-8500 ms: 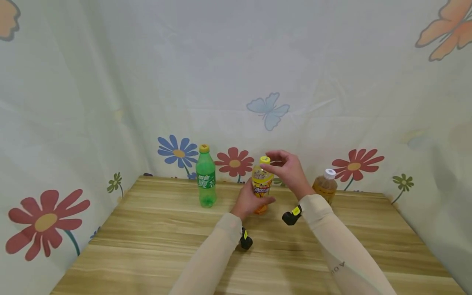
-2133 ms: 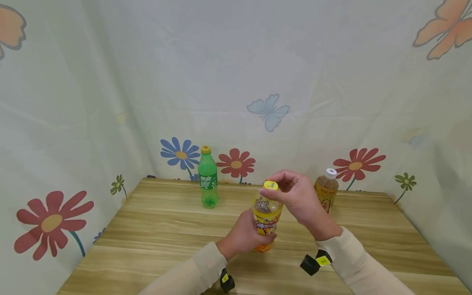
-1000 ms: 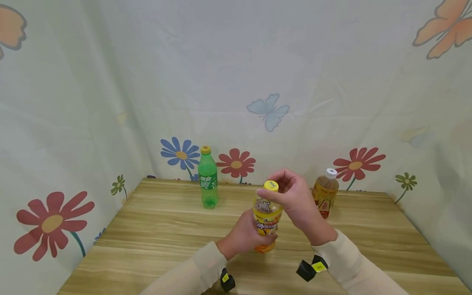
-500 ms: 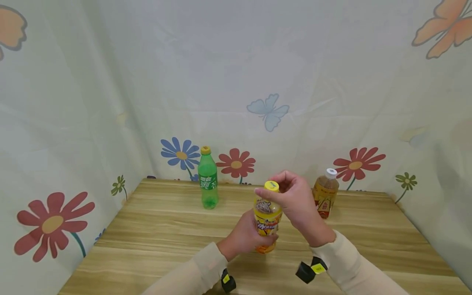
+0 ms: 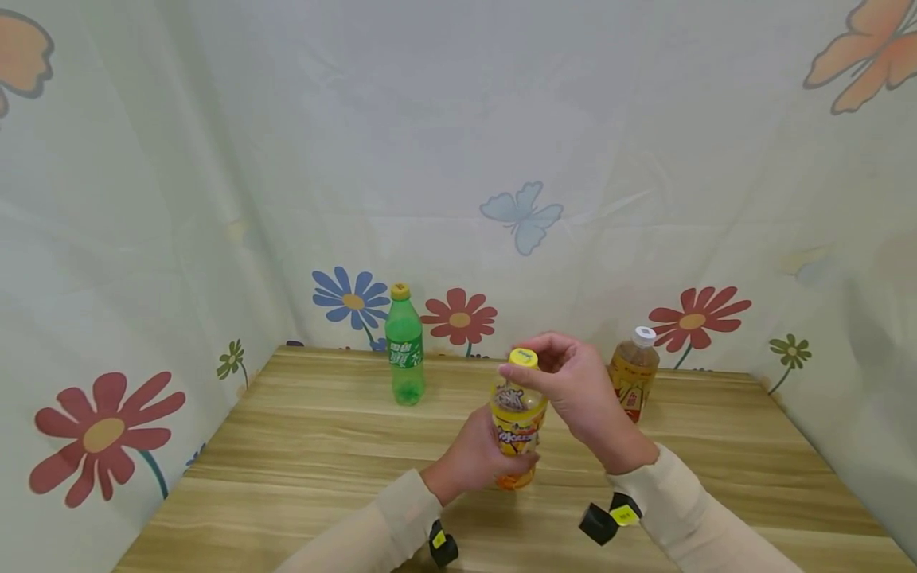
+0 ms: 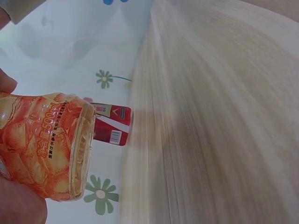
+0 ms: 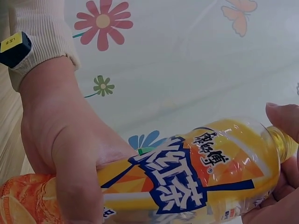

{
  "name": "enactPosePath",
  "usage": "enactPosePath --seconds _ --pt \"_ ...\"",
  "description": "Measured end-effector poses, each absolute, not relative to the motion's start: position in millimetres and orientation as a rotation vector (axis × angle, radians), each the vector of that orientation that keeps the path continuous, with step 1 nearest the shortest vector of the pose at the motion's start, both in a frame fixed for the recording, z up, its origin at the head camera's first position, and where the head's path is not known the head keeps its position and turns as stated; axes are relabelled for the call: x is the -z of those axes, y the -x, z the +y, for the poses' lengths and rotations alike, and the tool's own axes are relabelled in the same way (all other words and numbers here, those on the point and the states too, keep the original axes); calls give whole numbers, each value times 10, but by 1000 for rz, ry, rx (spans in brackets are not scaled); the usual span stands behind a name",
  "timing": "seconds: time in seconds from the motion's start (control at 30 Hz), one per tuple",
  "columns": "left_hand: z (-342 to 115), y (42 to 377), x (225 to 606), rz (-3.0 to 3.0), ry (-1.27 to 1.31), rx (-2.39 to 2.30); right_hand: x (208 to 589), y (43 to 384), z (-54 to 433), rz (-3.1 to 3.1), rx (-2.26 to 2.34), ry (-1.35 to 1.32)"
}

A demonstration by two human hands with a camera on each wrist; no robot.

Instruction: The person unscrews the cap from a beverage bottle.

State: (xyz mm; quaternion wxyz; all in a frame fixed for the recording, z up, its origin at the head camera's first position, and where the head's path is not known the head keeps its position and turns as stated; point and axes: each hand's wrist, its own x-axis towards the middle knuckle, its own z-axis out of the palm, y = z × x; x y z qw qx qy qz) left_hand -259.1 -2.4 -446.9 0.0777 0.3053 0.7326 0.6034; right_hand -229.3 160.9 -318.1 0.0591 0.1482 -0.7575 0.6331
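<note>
An iced tea bottle [image 5: 517,430] with a yellow and orange label stands nearly upright in front of me, its base seemingly raised off the table in the left wrist view. My left hand [image 5: 474,455] grips its lower body, thumb across the label. At the top, my right hand [image 5: 573,386] pinches the yellow cap [image 5: 524,358] between thumb and fingers. The cap sits on the bottle's neck. In the right wrist view, the left hand [image 7: 74,140] wraps the label's lower part, while right-hand fingers [image 7: 286,120] lie around the neck end.
A green soda bottle [image 5: 405,354] with a yellow cap stands at the back left of the wooden table [image 5: 322,446]. Behind my right hand is a brown drink bottle [image 5: 634,370] with a white cap, partly hidden. A flower-printed curtain [image 5: 458,119] encloses the back and sides.
Since the oldest frame, both hands have brought the iced tea bottle closer to me. Over the last second the bottle has barely moved; the right thumb and fingers have shifted slightly at the cap.
</note>
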Motion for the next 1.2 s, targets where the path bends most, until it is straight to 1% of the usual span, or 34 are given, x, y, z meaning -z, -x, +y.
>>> enactPosePath --seconds 0.57,0.83,1.0,1.2 --pt "-43 2634 4513 2185 -888 -1811 3164 2341 1702 -2410 -1912 -699" --pt "-40 2627 4494 2172 -878 -1813 3192 2375 1730 -2398 -1992 -779" --pt "-34 2625 4492 2169 -881 -1820 3215 2379 1721 -2369 -1993 -752" --pt "-25 2632 4498 2168 -894 -1828 3230 2360 1675 -2313 -1974 -607"
